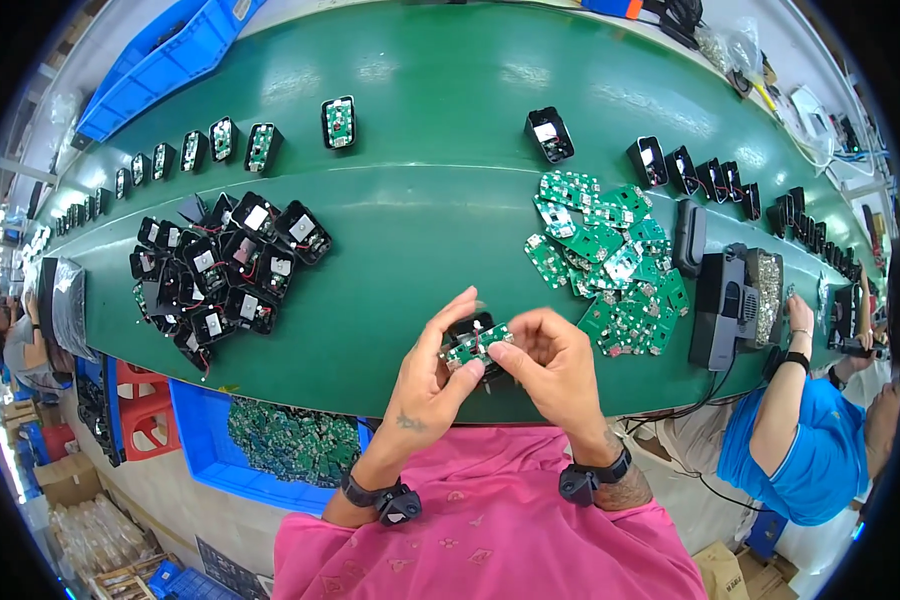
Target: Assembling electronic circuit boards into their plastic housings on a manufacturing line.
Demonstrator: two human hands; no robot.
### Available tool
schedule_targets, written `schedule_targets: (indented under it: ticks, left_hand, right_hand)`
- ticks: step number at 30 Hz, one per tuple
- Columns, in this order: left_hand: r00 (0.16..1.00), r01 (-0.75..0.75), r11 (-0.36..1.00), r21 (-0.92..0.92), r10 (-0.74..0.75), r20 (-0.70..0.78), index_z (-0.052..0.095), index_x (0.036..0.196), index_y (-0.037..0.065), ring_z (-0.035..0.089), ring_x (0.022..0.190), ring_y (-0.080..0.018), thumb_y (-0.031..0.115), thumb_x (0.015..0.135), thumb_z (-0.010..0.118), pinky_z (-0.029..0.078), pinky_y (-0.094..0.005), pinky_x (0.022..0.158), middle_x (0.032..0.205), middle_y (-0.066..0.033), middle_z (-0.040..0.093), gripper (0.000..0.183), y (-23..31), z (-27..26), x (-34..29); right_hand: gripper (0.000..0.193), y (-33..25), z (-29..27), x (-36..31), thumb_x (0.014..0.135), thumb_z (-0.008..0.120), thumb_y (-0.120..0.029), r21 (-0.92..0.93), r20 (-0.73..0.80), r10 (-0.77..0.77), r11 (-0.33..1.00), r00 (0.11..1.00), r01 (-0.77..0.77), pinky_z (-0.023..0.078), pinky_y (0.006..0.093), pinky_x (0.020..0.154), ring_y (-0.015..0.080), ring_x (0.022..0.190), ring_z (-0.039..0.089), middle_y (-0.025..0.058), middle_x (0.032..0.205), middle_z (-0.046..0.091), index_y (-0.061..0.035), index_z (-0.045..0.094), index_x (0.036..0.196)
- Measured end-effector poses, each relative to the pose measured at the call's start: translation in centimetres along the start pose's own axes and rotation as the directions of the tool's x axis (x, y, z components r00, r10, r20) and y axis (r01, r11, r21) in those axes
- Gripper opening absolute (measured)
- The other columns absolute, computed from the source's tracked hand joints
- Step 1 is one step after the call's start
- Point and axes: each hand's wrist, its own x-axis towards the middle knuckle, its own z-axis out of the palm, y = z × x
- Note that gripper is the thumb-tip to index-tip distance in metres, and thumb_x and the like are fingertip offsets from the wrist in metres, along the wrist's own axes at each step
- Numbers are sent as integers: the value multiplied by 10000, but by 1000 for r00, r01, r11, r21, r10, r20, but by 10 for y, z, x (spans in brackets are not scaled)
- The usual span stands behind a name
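- Right now the left hand (432, 375) and right hand (558, 368) meet over the near edge of the green belt (420, 210), both pinching one small green circuit board (477, 343).
- Under the board sits a black housing (470, 326), cupped between the fingers.
- Loose green boards (610, 260) lie to the right; black housings (225, 270) are heaped to the left.

On the counter (420, 210), a heap of housings (225, 270) lies to the left, a heap of circuit boards (610, 260) to the right, with both hands between them at the near edge.
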Motion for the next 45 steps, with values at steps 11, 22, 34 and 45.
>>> schedule_targets:
  ticks: [11, 22, 34, 45]
  left_hand:
    - [994, 97, 982, -162, -102, -23, 429, 1460, -10, 549, 1207, -153, -75, 936, 582, 489, -285, 983, 1379, -114, 518, 550, 8, 10, -1]
    - [972, -49, 998, -39, 38, -233, 475, 1431, -3, 601, 1115, -130, -91, 931, 566, 518, -262, 918, 1312, -99, 576, 516, 19, 14, -5]
    - [986, -70, 960, 272, 108, -129, 598, 1341, 54, 646, 948, -155, -125, 857, 591, 562, -262, 818, 1093, -101, 616, 516, 34, -1, -8]
    - [976, -128, 780, 613, 208, -60, 619, 1296, 27, 671, 933, -171, -149, 800, 614, 569, -251, 764, 1070, -113, 645, 526, 37, -3, -9]
  right_hand:
    - [155, 2, 11, 4, 820, 772, -83, -317, -30, -417, 866, 908, 388, 468, 337, 904, 176, 1018, 567, 108, 1289, 529, -50, 772, 972]
    - [64, -12, 19, -7, 845, 716, -58, -644, 63, -675, 536, 735, 546, 458, 385, 749, 285, 945, 546, 123, 1016, 581, -36, 675, 888]
    - [91, -24, 10, 2, 798, 702, -10, -524, 297, -561, 581, 773, 623, 442, 390, 573, 281, 654, 569, 98, 746, 550, -18, 615, 823]
    - [115, -26, 12, 3, 781, 700, -6, -545, 374, -546, 524, 750, 654, 447, 408, 589, 300, 661, 562, 105, 747, 535, -17, 590, 811]
